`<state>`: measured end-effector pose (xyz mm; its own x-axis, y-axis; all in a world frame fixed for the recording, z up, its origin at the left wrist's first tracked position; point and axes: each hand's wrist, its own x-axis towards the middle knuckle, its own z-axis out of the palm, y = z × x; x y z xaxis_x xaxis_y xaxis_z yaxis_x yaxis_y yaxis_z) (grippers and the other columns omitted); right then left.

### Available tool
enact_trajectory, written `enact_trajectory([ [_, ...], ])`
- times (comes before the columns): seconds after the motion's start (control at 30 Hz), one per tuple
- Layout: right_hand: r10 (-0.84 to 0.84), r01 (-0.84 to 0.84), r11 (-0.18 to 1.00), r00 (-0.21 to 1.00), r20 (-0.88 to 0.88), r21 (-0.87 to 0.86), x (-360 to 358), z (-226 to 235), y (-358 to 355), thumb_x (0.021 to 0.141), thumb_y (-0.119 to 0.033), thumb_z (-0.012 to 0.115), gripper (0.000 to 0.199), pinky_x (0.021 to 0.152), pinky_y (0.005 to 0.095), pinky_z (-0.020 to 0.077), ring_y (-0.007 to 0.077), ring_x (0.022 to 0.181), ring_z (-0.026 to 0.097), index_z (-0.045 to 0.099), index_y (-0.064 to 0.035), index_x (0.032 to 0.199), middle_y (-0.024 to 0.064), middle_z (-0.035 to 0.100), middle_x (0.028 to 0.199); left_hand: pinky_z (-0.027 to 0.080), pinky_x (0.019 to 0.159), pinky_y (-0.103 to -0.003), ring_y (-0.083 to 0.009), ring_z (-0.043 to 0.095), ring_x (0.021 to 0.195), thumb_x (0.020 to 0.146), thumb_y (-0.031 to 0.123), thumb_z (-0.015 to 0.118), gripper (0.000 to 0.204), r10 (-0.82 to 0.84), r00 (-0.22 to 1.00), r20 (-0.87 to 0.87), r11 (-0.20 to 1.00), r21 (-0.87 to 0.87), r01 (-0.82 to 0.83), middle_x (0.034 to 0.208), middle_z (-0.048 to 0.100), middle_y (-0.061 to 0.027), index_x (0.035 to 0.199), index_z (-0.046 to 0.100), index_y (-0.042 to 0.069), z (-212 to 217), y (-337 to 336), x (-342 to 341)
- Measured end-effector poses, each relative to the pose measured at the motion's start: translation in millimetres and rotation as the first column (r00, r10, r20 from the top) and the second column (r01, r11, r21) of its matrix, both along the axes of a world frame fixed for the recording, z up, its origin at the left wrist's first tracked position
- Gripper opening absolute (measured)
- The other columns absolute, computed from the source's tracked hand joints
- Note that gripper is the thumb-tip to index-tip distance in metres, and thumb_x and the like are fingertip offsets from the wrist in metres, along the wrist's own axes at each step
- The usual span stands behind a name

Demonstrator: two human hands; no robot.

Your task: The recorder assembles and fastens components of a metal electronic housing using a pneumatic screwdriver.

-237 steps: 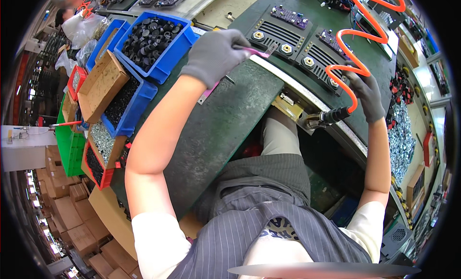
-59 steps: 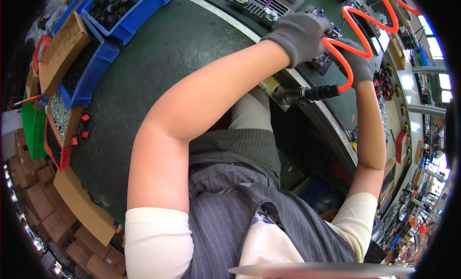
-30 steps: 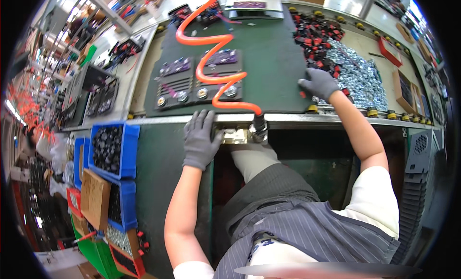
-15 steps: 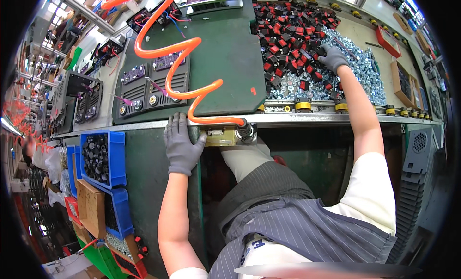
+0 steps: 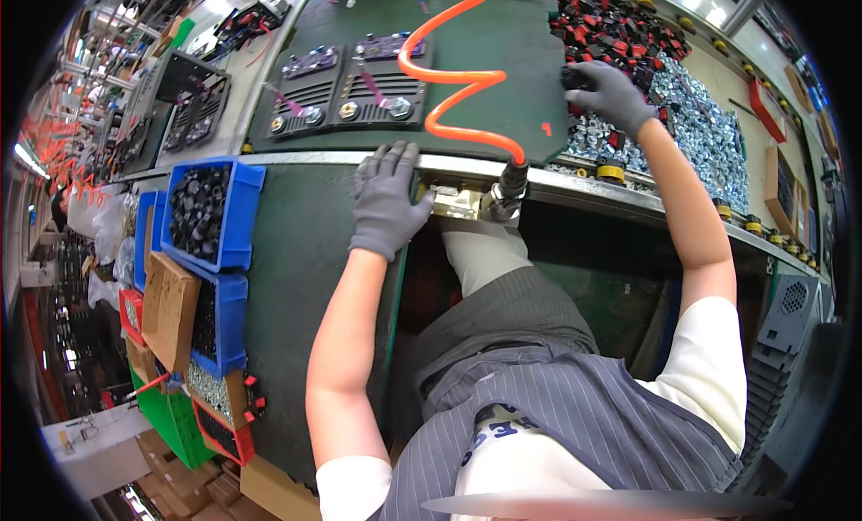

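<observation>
My left hand (image 5: 388, 202), in a grey glove, rests on the metal edge of the bench with its fingers stretched out and nothing in them. My right hand (image 5: 612, 95), gloved likewise, is over the left side of a heap of red-and-black parts (image 5: 620, 38). Its fingers are bent together around a small black part (image 5: 570, 78), mostly hidden by the glove. Shiny metal nuts (image 5: 696, 117) lie heaped beside that pile. On the green mat (image 5: 503, 41), two black vented panels (image 5: 382, 95) carry purple circuit boards (image 5: 391, 47) and metal terminals.
An orange coiled air hose (image 5: 471, 77) hangs over the mat, ending in a fitting (image 5: 514, 175) at the bench edge. Blue bins (image 5: 241, 211) of black parts and a cardboard box (image 5: 167, 310) stand at left. A red tray (image 5: 768, 111) lies far right.
My right hand has drawn left from beside the nuts to the mat's right edge, its fingers closing in. My left hand stays on the bench edge while the whole view has shifted.
</observation>
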<state>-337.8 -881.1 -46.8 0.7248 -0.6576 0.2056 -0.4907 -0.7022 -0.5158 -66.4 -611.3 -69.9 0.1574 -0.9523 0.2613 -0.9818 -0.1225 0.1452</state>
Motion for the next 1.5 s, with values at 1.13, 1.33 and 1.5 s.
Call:
enact_trajectory([
  [1.13,-0.607,0.546,-0.586,-0.785,-0.123,-0.599,-606.8,207.0,332.2,0.083,-0.03,0.051,0.049,0.096,0.0431,0.0374,0.0299,0.12,0.046,0.046,-0.0064,0.126,0.0137,0.048,0.131,0.023,0.106,-0.053,-0.0312,0.019,0.137,0.07,0.026,0.064,0.09,0.324,0.882,0.342,0.807,0.388,-0.446,0.147,0.022,-0.0146,0.143,0.014,0.005,2.7,-17.0,-27.4],
  [1.33,-0.595,0.358,-0.487,-0.804,0.002,-0.797,-585.7,189.8,324.7,0.088,-0.027,0.048,0.04,0.098,0.042,0.0393,0.0273,0.123,0.044,0.05,-0.0108,0.124,0.0104,0.044,0.136,0.024,0.106,-0.054,-0.0302,0.021,0.137,0.07,0.022,0.064,0.09,0.335,0.885,0.323,0.821,0.36,-0.442,0.147,0.023,-0.0136,0.143,0.015,0.007,3.4,-12.4,-30.1],
  [1.5,-0.599,0.568,-0.48,-0.769,-0.223,-0.668,-566.8,231.7,334.6,0.084,-0.024,0.051,0.044,0.091,0.0434,0.0441,0.0292,0.117,0.051,0.051,-0.01,0.125,0.0111,0.051,0.129,0.024,0.106,-0.054,-0.0302,0.022,0.136,0.07,0.022,0.064,0.087,0.336,0.894,0.295,0.837,0.341,-0.427,0.147,0.024,-0.0135,0.142,0.018,0.007,3.1,-11.3,-32.9],
])
